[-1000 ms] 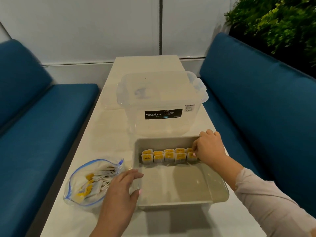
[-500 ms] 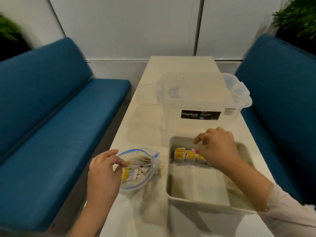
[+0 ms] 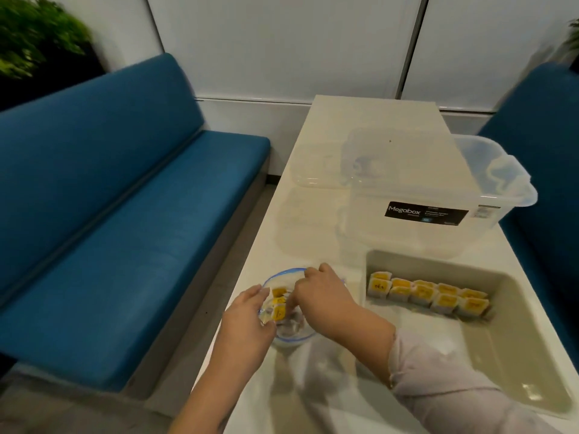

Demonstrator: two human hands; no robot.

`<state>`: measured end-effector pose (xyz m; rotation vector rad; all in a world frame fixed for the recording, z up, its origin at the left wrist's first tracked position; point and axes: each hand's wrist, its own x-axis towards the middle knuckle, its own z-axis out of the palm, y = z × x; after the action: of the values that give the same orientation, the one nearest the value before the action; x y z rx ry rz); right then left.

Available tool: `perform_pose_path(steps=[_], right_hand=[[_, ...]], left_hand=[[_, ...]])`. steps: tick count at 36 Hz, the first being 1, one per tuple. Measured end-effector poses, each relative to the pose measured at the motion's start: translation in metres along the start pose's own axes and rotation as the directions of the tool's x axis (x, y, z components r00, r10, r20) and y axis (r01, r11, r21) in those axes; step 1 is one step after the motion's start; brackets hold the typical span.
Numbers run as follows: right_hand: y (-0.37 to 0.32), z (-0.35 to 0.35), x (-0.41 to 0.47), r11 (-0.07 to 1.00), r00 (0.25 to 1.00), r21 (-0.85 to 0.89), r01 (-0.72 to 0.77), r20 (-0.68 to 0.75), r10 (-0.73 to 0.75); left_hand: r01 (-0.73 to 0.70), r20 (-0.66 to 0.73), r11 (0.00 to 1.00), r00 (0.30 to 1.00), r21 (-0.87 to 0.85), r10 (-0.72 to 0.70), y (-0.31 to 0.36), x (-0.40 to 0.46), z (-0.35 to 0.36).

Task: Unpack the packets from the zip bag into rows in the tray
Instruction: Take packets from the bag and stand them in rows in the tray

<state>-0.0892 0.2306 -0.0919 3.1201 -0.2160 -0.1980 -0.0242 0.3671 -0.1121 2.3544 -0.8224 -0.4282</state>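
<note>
The clear zip bag (image 3: 283, 338) with a blue seal lies near the table's left edge, holding white-and-yellow packets (image 3: 278, 303). My left hand (image 3: 247, 321) grips the bag's left rim. My right hand (image 3: 322, 297) reaches into the bag's mouth; its fingertips are down among the packets and I cannot tell whether they hold one. The beige tray (image 3: 513, 346) sits to the right. Two rows of packets (image 3: 427, 296) stand along its far wall.
A clear Megabox storage box (image 3: 432, 195) stands just behind the tray, its lid (image 3: 316, 170) lying to its left. Blue benches (image 3: 125, 214) flank the narrow white table (image 3: 369, 114). The table's left edge runs close beside the bag.
My right hand left the packet rows in the tray and moved left into the zip bag. My left hand closed on the bag's rim. My head turned left.
</note>
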Motion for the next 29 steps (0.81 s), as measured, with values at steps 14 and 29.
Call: perform_pose_path(steps=[14, 29], right_hand=[[0.004, 0.004, 0.01, 0.984, 0.986, 0.149, -0.1, -0.115, 0.118], [-0.008, -0.002, -0.025, 0.985, 0.742, 0.165, -0.041, -0.655, 0.14]], left_hand=[[-0.065, -0.135, 0.994, 0.989, -0.089, 0.052, -0.006, 0.004, -0.007], [0.355, 0.3, 0.48, 0.935, -0.802, -0.19, 0.028, 0.016, -0.029]])
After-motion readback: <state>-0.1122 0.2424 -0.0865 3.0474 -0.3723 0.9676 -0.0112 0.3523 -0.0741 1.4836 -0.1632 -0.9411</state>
